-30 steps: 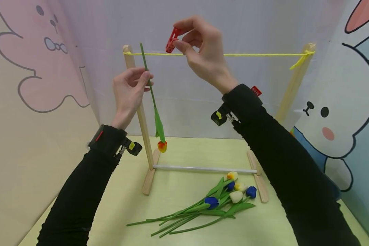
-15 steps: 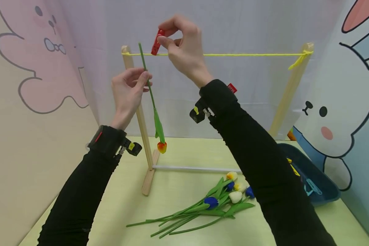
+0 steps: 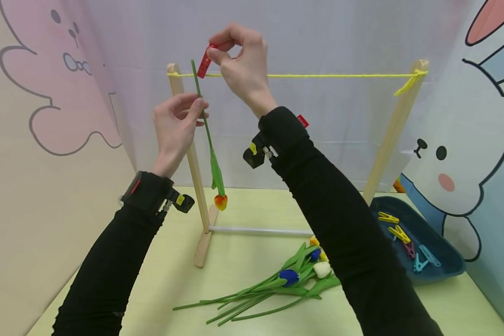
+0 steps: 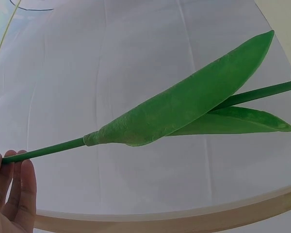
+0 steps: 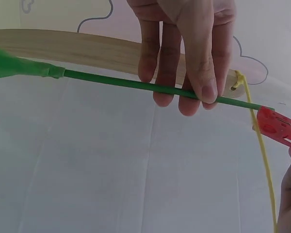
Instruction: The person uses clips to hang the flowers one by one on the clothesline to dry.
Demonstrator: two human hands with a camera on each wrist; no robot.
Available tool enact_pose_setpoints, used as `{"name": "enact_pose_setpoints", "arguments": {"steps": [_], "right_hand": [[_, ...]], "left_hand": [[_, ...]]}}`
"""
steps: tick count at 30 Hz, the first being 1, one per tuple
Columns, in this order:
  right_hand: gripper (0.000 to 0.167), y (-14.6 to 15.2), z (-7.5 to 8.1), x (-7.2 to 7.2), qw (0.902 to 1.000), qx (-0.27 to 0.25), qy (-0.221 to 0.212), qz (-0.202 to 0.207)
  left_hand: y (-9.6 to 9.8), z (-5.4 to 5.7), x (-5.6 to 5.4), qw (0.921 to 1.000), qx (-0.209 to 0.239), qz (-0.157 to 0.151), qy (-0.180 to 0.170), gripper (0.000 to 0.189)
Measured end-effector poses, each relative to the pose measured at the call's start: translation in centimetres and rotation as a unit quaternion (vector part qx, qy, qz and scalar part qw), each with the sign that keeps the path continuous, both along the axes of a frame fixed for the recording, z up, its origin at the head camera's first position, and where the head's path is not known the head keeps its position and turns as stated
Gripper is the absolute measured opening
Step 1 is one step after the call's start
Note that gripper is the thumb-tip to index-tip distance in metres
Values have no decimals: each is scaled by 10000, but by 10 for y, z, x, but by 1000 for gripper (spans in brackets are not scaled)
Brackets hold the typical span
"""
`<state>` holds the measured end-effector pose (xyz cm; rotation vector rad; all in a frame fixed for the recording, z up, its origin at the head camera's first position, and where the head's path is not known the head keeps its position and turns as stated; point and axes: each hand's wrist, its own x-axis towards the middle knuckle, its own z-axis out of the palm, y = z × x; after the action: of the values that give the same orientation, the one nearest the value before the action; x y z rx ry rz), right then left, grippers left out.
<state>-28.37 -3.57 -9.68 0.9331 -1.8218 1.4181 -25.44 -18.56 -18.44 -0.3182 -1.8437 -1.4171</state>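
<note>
My left hand (image 3: 176,123) pinches the green stem of an orange-and-yellow artificial tulip (image 3: 216,170), which hangs bloom down beside the left post. The stem's upper end crosses the yellow string (image 3: 319,75). Between thumb and fingers, my right hand (image 3: 245,65) holds a red clothespin (image 3: 204,63) at the string, just right of the stem tip. In the right wrist view the clothespin's front end (image 5: 269,119) meets the string and the stem's end; whether it bites on them I cannot tell. Large green leaves (image 4: 184,97) fill the left wrist view.
A wooden frame (image 3: 388,135) bears the string, with a white rod (image 3: 260,231) low down. Several blue, white and yellow tulips (image 3: 290,277) lie on the table (image 3: 164,280). A dark blue basin (image 3: 449,266) at right holds yellow, blue and pink clothespins (image 3: 399,233).
My right hand has moved left along the string with the red clothespin, up to the stem's end. My left hand and the tulip have stayed nearly still. The basin has come into view.
</note>
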Motion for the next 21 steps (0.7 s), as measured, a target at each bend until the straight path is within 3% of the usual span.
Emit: {"name": "enact_pose_setpoints", "arguments": {"steps": [4, 15, 21], "right_hand": [[12, -1, -1, 0, 9997, -9, 197, -113], [10, -7, -1, 6, 9979, 10, -541, -354], [11, -8, 0, 6, 9943, -100, -1028, -279]], "left_hand": [[0, 0, 1, 10000, 38, -38, -8, 23], [1, 1, 0, 9999, 118, -97, -41, 23], [1, 1, -2, 9999, 129, -95, -32, 22]]}}
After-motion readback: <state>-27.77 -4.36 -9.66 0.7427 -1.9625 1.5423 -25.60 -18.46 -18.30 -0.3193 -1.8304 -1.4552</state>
